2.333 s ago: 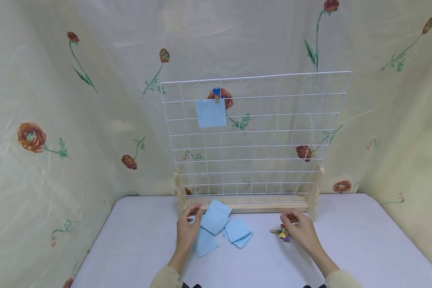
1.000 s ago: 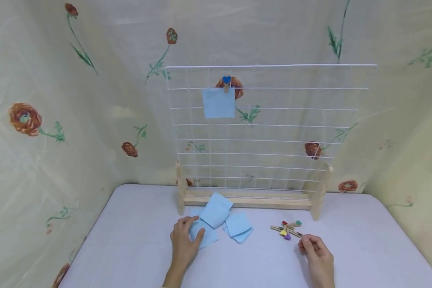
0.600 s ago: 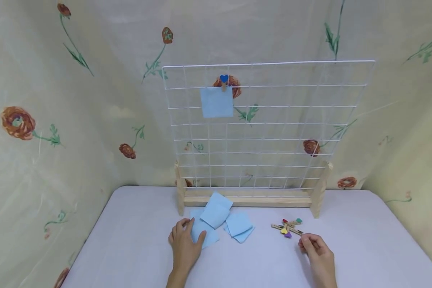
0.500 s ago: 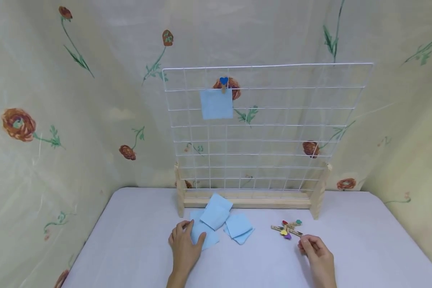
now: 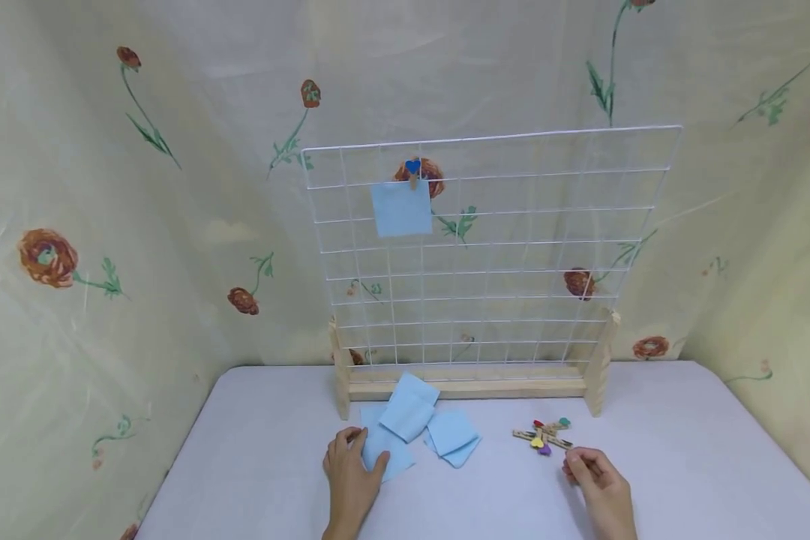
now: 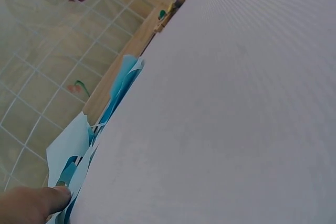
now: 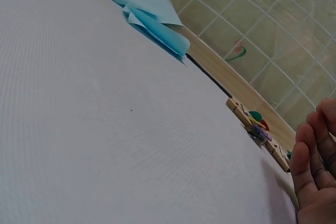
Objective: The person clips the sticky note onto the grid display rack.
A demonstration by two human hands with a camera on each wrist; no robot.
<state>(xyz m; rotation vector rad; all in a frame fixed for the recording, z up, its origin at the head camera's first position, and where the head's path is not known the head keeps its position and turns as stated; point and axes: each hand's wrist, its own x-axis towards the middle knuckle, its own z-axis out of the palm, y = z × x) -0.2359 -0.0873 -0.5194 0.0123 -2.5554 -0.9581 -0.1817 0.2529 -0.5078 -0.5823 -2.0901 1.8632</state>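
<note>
In the head view, my left hand (image 5: 351,476) rests at the left edge of the blue paper squares (image 5: 408,408). Its thumb and fingers stand apart; the left wrist view has the thumb (image 6: 55,198) against the paper. My right hand (image 5: 602,487) rests by the small clothespins (image 5: 538,436), decorated in red, green, yellow and purple. Its fingers are loosely curled, with the tips at the end of the nearest clothespin; no grip on it is visible. The thumb is hidden in the right wrist view. A blue-heart clothespin (image 5: 413,169) holds one blue square (image 5: 402,210) on the white wire grid (image 5: 486,259).
The grid stands upright in a wooden base (image 5: 466,390) at the back of the white-covered table (image 5: 270,435). A second small pile of blue squares (image 5: 454,436) lies right of the first. Flowered cloth (image 5: 175,300) hangs behind and at both sides.
The right hand has come down from above the clothespins to their near right side. The left hand has lowered onto the edge of the paper. Lately both stay still; the head view tilts slightly.
</note>
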